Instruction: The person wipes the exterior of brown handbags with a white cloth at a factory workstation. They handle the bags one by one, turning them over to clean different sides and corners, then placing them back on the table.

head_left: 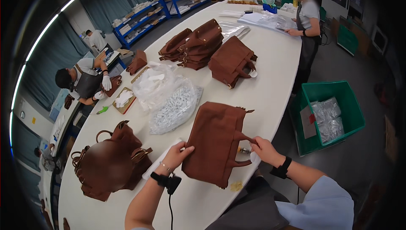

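"Since you're starting closest in, what do the hands have?"

"One brown bag (213,141), shared by both. The left hand (175,156) pinches its left edge, thumb on top; the right hand (264,150) is closed round the one handle (243,136) I can make out, a round white tag (253,157) beside it. Each wrist wears one black band (281,168)."

"Where is the bag, and how does it point?"

"Over the near edge of the white table (253,103); whether it rests there or is lifted, I can't tell. Its handle side faces the person's right, the base left. The long axis runs away from the person, the far end leaning slightly right."

"Next out?"

"One small yellow pile (236,185) by the table edge, below the bag's near corner. To the left, a heap of brown bags (137,168), too tangled and blurred to count. On the floor at right, one green bin (334,140) with several wrapped silvery packs (329,118). Past the heap, one clear plastic sack (171,111) of small pale pieces, then one shallow tray (132,104) of white items."

"And the far part?"

"One lone bag (228,61), handle toward the near right; one smaller bag (137,62) farther left; two stacks of folded bags (201,46), too overlapped to count. At least four co-workers (86,80) show, three left, one right. Behind stand two blue shelf units (146,24)."
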`<act>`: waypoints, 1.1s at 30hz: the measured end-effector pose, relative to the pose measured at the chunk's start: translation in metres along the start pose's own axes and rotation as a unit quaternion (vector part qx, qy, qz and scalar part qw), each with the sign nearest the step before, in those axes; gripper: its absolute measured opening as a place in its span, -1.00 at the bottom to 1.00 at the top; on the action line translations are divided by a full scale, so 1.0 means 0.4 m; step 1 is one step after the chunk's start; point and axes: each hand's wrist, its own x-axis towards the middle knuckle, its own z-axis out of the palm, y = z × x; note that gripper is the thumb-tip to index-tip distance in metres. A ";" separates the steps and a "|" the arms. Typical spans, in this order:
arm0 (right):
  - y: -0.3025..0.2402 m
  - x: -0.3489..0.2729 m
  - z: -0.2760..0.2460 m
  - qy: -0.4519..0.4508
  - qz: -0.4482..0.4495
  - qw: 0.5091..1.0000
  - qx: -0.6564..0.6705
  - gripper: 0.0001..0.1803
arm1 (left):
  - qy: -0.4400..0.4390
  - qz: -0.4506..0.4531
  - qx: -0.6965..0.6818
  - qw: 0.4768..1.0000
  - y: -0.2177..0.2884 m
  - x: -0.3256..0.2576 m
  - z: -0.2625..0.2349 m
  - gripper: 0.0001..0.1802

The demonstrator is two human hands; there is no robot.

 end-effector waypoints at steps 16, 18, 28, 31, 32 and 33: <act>0.577 0.299 -0.606 0.234 0.145 0.958 -0.075 -0.78 | -0.131 0.060 0.108 0.984 0.396 1.118 0.583 -0.59; 0.601 0.313 -0.620 0.240 0.151 0.956 -0.071 -0.77 | -0.123 0.077 0.122 0.982 0.396 1.141 0.593 -0.58; 0.716 0.530 -0.793 0.320 0.135 0.935 -0.071 -0.73 | 0.018 0.155 0.034 0.987 0.493 1.208 0.570 -0.51; 0.947 0.602 -0.910 0.356 0.138 0.917 -0.115 -0.68 | 0.012 0.198 0.029 0.980 0.493 1.117 0.559 -0.62; 1.033 0.617 -1.008 0.359 0.119 0.915 -0.142 -0.70 | 0.005 0.223 0.003 0.975 0.467 1.085 0.562 -0.66; 1.086 0.631 -1.108 0.364 0.096 0.911 -0.170 -0.71 | -0.015 0.242 0.015 0.970 0.463 1.054 0.565 -0.67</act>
